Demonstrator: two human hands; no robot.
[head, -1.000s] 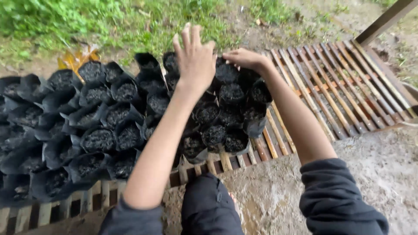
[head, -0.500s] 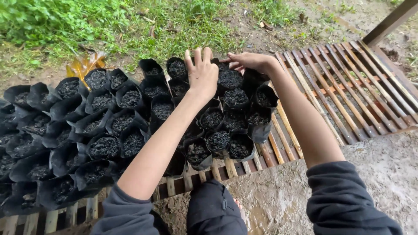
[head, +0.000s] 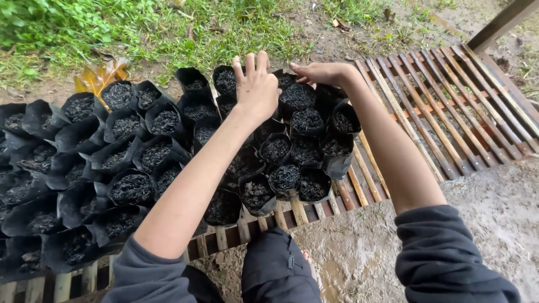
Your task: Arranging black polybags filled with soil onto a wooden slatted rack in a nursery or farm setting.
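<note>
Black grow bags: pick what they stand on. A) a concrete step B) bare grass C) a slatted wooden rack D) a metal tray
C: the black grow bags, filled with dark soil, sit on a slatted wooden rack whose bare slats show to their right and along the near edge, while both hands, left and right, reach to the far row.

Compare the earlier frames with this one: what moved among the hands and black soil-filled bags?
Both hands, the left hand and right hand, stayed on the far row of black soil-filled nursery bags, fingers shifting only slightly. No bag was visibly lifted or released. The wooden slat rack looks unchanged; mainly the camera view shifted.
</note>
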